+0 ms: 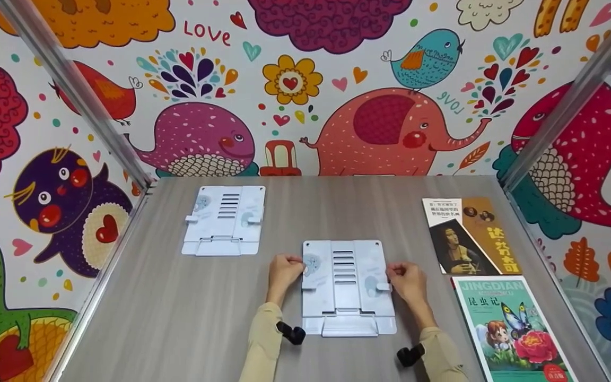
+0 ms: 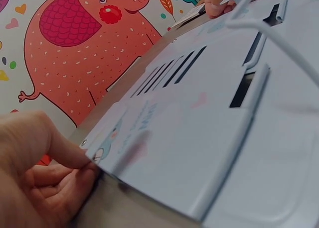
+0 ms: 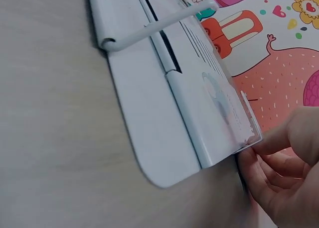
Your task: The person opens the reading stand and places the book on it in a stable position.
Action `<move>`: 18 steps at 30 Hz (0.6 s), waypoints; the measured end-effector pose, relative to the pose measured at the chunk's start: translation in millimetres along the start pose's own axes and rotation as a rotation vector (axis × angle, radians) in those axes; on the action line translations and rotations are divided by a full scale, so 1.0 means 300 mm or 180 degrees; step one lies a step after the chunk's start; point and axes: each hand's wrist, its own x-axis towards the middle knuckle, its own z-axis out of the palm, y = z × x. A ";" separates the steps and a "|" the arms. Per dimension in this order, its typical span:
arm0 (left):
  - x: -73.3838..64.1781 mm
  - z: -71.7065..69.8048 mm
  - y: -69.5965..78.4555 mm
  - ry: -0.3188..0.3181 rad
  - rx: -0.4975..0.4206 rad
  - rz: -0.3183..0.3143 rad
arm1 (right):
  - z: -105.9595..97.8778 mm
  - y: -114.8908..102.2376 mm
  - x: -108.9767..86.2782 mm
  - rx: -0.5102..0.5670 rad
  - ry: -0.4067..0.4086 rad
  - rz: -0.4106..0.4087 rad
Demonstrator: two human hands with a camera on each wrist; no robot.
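A white folding book stand [image 1: 358,297] lies flat in front of me, with slots down its middle and a small clip on each side. My left hand [image 1: 284,273] pinches its left edge near the upper part. In the left wrist view, a fingertip lies along the panel's edge and curled fingers sit below it. On the other side, my right hand [image 1: 410,284] pinches the right edge by the right clip [image 1: 383,287]. The right wrist view shows thumb and fingers meeting at that edge, and the wire-like support bar [image 3: 159,25] raised from the lower lip.
A second, similar book stand [image 1: 220,228] lies at the back left of the wooden table [image 1: 178,313]. On the right are a brown and white book [image 1: 478,254] and, nearer, a green picture book [image 1: 502,297]. Metal posts and a cartoon-patterned wall enclose the table.
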 end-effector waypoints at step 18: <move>-0.002 0.006 0.008 0.0005 -0.0158 -0.0184 | -0.005 -0.039 0.058 0.0035 -0.0288 0.0392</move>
